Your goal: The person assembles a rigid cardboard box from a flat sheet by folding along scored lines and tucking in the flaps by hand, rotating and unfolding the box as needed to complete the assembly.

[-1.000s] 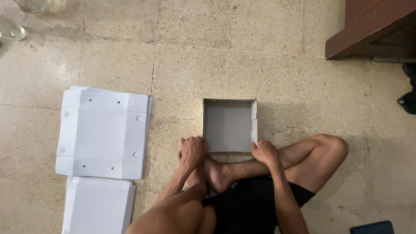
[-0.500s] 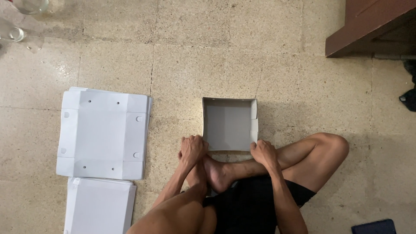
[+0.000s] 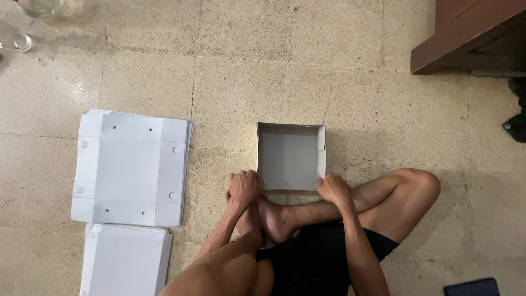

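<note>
A white cardboard box (image 3: 290,156), partly folded with its side walls upright, sits on the floor in front of my crossed legs. My left hand (image 3: 244,189) grips its near left corner. At the near right corner my right hand (image 3: 334,189) holds the box's edge. The near wall of the box is hidden behind my hands and my foot.
A stack of flat white box blanks (image 3: 131,167) lies on the tiled floor to the left, with a second stack (image 3: 123,260) below it. A brown wooden furniture piece (image 3: 466,33) stands at the top right. Glass items (image 3: 22,41) sit at the top left. A dark flat object (image 3: 474,288) lies at the bottom right.
Both hands stay at the box's near corners; the right hand has shifted slightly. The box has not visibly moved.
</note>
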